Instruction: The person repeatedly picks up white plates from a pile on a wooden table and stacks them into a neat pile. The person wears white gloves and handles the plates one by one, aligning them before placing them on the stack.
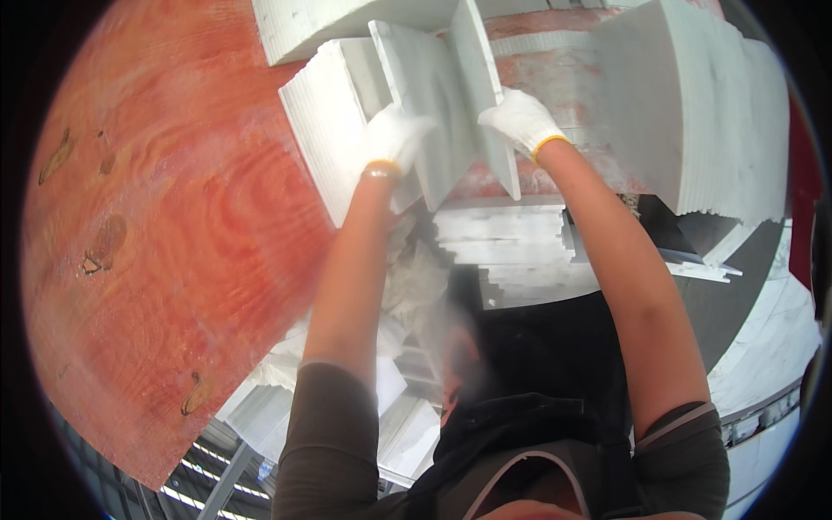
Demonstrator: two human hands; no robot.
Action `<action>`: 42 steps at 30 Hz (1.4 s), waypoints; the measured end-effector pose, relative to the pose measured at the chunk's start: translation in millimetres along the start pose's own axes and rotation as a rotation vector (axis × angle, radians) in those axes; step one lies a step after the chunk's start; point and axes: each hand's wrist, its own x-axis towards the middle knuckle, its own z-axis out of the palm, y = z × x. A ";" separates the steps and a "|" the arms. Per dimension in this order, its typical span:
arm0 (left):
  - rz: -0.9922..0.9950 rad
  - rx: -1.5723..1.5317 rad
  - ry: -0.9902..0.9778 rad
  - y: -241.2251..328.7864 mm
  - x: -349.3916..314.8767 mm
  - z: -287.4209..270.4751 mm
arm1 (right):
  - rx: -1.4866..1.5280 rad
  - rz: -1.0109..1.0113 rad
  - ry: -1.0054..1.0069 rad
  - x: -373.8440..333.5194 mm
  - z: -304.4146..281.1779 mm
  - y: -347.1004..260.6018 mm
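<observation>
Both my hands wear white knit gloves with yellow cuffs. My left hand [394, 139], slightly blurred, grips the left edge of a thin white-grey stone tile [429, 95] that stands on edge. My right hand [523, 121] is closed on the edge of a second tile [484, 87], also upright. The two tiles lean apart at the front like an opened book and come close together at the back. Just left of my left hand, a row of similar tiles [319, 113] stands packed on edge. My fingers behind the tiles are partly hidden.
A reddish wooden board [173, 217] spreads across the left. More upright tiles stand in a row [693, 113] at the right and in another [347, 22] at the back. Flat-stacked tiles [507, 230] lie below my hands, near my black apron [546, 347].
</observation>
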 end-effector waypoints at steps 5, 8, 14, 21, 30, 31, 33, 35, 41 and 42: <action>-0.128 -0.643 -0.038 -3.5 -46.6 -31.8 | -0.009 0.071 -0.022 8.6 -12.7 16.5; -0.093 -0.672 -0.018 -11.4 -106.5 -76.1 | 0.008 -0.027 -0.011 10.5 -16.1 27.0; -0.220 -0.808 0.176 -14.4 -250.7 -142.9 | -0.123 -0.101 -0.079 9.3 9.0 3.5; -0.207 -0.830 0.462 -37.9 -349.0 -168.2 | -0.172 -0.027 -0.096 -13.9 59.9 -60.5; -0.229 -0.871 0.488 -70.4 -398.8 -155.3 | -0.057 -0.325 -0.091 -38.9 125.5 -38.1; -0.225 -0.881 0.473 -70.6 -401.9 -152.3 | 0.063 -0.325 -0.136 -48.5 123.6 -30.4; -0.203 -0.880 0.471 -71.2 -409.6 -146.4 | 0.606 -0.044 -0.389 -87.9 125.1 -13.1; -0.234 -0.876 0.400 -75.1 -415.9 -140.0 | 1.032 0.167 -0.661 -120.3 123.0 -2.8; -0.294 -0.939 0.172 -110.0 -410.3 -122.3 | 1.075 -0.204 -0.647 -189.5 101.8 32.5; -0.294 -0.969 0.120 -113.2 -407.1 -116.7 | 1.066 -0.208 -0.647 -197.9 93.0 39.6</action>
